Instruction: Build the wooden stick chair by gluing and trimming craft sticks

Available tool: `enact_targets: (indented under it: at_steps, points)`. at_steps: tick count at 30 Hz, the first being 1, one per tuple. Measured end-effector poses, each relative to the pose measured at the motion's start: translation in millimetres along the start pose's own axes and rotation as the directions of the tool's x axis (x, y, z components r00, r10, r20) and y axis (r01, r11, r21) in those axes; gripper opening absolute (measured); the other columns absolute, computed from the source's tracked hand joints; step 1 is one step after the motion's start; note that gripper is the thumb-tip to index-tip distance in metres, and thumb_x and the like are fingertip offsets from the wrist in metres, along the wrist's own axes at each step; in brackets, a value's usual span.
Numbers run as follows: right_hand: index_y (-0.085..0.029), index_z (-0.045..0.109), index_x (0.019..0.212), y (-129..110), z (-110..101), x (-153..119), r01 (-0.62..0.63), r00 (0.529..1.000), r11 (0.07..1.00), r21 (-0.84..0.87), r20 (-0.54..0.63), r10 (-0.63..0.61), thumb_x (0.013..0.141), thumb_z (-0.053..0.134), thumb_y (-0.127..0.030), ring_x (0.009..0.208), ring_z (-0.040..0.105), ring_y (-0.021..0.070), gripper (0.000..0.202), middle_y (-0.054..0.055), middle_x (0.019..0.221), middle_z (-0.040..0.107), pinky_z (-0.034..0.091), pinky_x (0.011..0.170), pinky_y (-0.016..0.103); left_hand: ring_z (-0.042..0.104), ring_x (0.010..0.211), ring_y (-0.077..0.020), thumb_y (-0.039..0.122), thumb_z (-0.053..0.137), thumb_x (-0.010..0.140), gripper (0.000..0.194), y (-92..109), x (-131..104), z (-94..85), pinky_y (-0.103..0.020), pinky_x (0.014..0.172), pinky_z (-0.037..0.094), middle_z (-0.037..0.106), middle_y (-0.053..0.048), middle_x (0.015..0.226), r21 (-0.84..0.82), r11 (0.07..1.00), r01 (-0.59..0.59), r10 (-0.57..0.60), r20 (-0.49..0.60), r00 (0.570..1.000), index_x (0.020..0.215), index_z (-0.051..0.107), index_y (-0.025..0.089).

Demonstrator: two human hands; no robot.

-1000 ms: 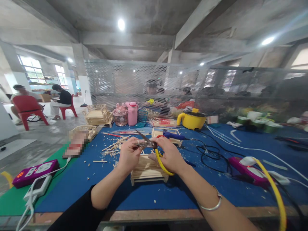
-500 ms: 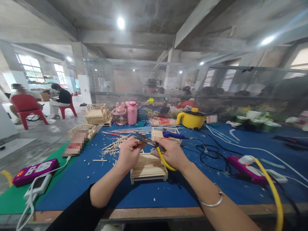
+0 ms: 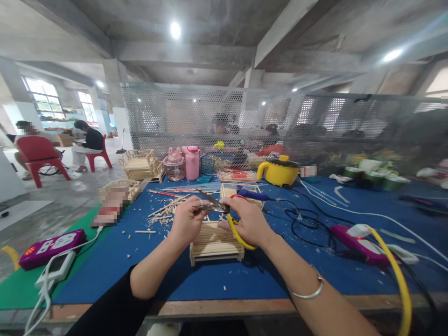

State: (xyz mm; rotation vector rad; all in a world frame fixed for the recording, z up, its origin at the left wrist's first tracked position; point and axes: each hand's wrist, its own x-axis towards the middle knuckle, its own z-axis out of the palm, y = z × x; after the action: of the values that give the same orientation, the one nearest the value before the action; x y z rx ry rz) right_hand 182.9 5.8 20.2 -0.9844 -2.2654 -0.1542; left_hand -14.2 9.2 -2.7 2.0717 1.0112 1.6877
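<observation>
Over the slatted stand [image 3: 217,240], the right hand [image 3: 251,222] grips parted scissors [image 3: 222,208], the left hand [image 3: 186,220] pinches unclear contents, apparently for trimming; closing them requires finger clearance.

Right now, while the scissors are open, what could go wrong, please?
The open blades of the scissors are close to the fingers of the left hand; a slip might cut them. Also, the wooden stick frame appears just below the scissors, so a dropped hand could knock it.
</observation>
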Motion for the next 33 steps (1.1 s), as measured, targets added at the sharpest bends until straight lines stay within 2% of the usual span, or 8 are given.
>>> enact_targets:
  at_steps: [7,17,22,28,33]
  points:
    - [-0.017,0.057,0.116,0.9,2.2,-0.5,0.017,1.000,0.999,0.049,0.024,-0.018,0.078,0.061,-0.052,0.090,0.061,0.0232,0.052,0.010,0.102,0.066,0.048,0.078,0.035,0.056,0.066,-0.0123,0.009,0.061,0.077,0.013,2.9,1.6,0.2,-0.023,0.062,0.043,0.061,-0.001,0.069,0.011,0.999,-0.042,0.043,-0.018,0.999,0.076,0.071,0.018]
    - [-0.019,0.060,0.113,1.5,2.7,-2.4,-0.004,1.000,0.999,0.046,-0.008,0.005,0.079,0.061,-0.048,0.095,0.064,0.0245,0.046,0.011,0.104,0.068,0.049,0.081,0.036,0.057,0.064,-0.0122,0.008,0.061,0.076,0.014,4.6,0.4,-0.7,-0.023,0.061,0.044,0.061,-0.001,0.068,0.023,0.999,-0.042,0.043,-0.028,0.999,0.074,0.071,0.018]
    - [-0.019,0.057,0.116,-0.1,4.7,-2.1,-0.009,1.000,0.997,0.080,0.007,0.008,0.080,0.060,-0.048,0.094,0.063,0.0237,0.046,0.010,0.104,0.067,0.049,0.080,0.035,0.056,0.065,-0.0128,0.014,0.062,0.078,0.011,5.4,0.4,-0.4,-0.023,0.060,0.044,0.061,-0.002,0.068,0.003,0.999,-0.045,0.045,-0.029,0.999,0.070,0.070,0.017]
    - [-0.018,0.055,0.115,-7.4,5.1,-0.1,-0.022,0.999,0.999,0.045,0.031,0.021,0.080,0.057,-0.053,0.089,0.061,0.0233,0.049,0.010,0.098,0.065,0.048,0.075,0.034,0.053,0.061,-0.0122,0.016,0.063,0.077,0.011,6.6,0.0,-1.0,-0.023,0.057,0.042,0.059,-0.001,0.064,0.014,0.999,-0.037,0.037,-0.045,0.998,0.069,0.070,0.017]
    - [-0.019,0.058,0.115,-1.2,5.2,-1.8,-0.009,1.000,1.000,0.007,-0.021,0.009,0.081,0.057,-0.053,0.092,0.062,0.0243,0.048,0.011,0.102,0.067,0.048,0.078,0.035,0.052,0.059,-0.0119,0.018,0.063,0.077,0.013,6.9,-0.5,-0.6,-0.023,0.055,0.041,0.058,-0.001,0.062,0.030,0.999,-0.031,0.032,-0.045,0.998,0.067,0.070,0.018]
